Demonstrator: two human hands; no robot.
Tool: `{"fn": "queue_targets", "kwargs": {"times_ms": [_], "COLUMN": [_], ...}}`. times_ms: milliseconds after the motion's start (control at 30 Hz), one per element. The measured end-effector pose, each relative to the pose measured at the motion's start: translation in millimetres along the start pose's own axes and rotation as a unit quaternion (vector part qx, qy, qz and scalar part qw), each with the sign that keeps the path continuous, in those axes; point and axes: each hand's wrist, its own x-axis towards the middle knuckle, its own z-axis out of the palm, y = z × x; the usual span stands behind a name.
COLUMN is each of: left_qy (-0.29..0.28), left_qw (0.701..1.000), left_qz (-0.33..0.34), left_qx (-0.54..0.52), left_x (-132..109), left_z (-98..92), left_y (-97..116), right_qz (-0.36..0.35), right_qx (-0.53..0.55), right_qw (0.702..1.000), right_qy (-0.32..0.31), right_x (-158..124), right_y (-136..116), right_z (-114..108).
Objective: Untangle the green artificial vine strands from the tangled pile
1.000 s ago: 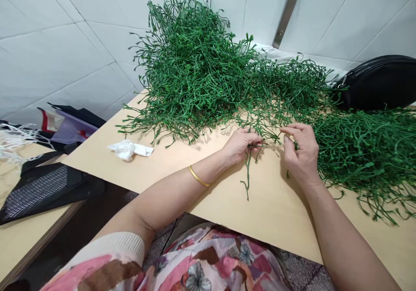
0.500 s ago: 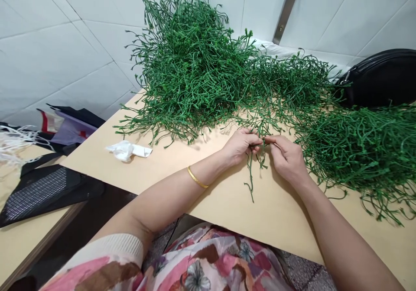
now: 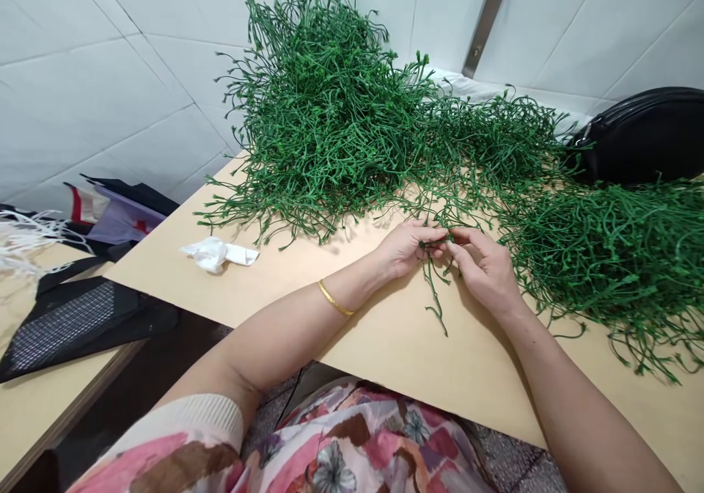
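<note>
Above the bench [image 3: 385, 353], our left hand [image 3: 405, 249] and right hand [image 3: 489, 269] meet, both pinching dangling green plastic stems [image 3: 434, 295]. We could snag these, since the tangled pile [image 3: 330, 126] trails strands [image 3: 462, 201] just beyond.

Plastic-looking stems [image 3: 330, 119], smooth matt tabletop [image 3: 363, 339]

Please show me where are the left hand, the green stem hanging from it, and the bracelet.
Left hand [image 3: 407, 249]: head view, near the thumb's base.
Stem [image 3: 434, 295]: head view, on its hanging part.
Bracelet [image 3: 332, 301]: head view, on its gold band.
</note>
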Motion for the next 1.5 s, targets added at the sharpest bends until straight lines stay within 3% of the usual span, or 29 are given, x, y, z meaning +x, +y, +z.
{"fn": "queue_targets", "kwargs": {"times_ms": [133,300,567,800,1000,1167,1333,1400,1500], "left_qy": [-0.002,-0.057,-0.042,-0.042,-0.020,0.016,0.085,0.075,0.034], "left_qw": [1.000,0.998,0.999,0.999,0.999,0.999,0.996,0.997,0.999], "left_qz": [0.000,-0.001,-0.002,-0.021,-0.027,-0.015,-0.026,-0.033,0.010], "left_qx": [0.014,0.029,0.011,0.026,0.035,0.031,-0.009,-0.015,-0.011], "left_x": [1.1,2.2,1.0,1.4,-1.1,0.2,9.6,11.5,10.7], "left_z": [-1.5,-4.2,-2.8,-2.1,1.8,8.7,6.9,3.0,-2.3], "left_y": [-0.5,-0.4,-0.4,0.8,2.6,-1.9,7.6,10.3,7.2], "right_qz": [-0.005,-0.027,-0.030,-0.094,-0.132,-0.187,-0.285,-0.271,-0.151], "right_qx": [0.007,-0.038,-0.067,-0.222,-0.313,-0.343,-0.281,-0.237,-0.165], "right_qw": [1.000,0.999,0.997,0.970,0.940,0.920,0.916,0.933,0.972], "right_qy": [0.001,0.026,0.021,0.021,-0.011,0.011,-0.014,-0.010,0.066], "right_x": [0.2,1.5,2.3,3.6,4.3,2.7,-9.2,-11.5,-7.8], "right_y": [2.3,0.9,-2.7,3.9,-0.8,-11.5,-39.4,-45.9,-38.2], "right_z": [-0.1,0.2,-0.5,3.9,2.2,-0.9,1.3,0.1,-5.4]}}
